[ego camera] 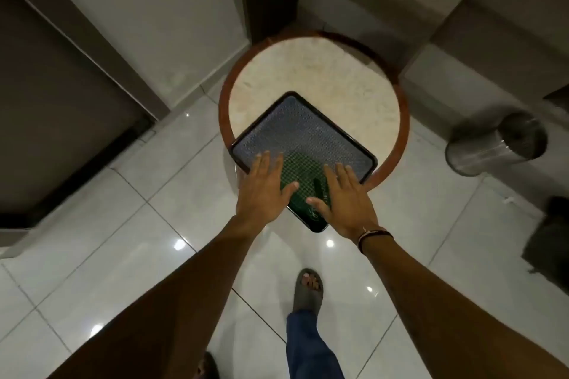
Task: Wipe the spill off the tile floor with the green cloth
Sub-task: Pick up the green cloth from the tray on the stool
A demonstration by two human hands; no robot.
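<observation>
My 2 hands reach out over a dark, textured tray (300, 129) that sits on a round marble-topped table (314, 77) with a reddish wooden rim, one corner of the tray jutting past the table's near edge. My left hand (264, 191) is spread flat, fingers open, gripping nothing — my right hand (343, 197), with a band (374, 235) on its wrist, is just as open and empty. A green patch (303, 175) lies on the tray between them; whether it is the cloth I cannot tell. Glossy tile floor (147, 255) surrounds my sandalled foot (309, 289).
</observation>
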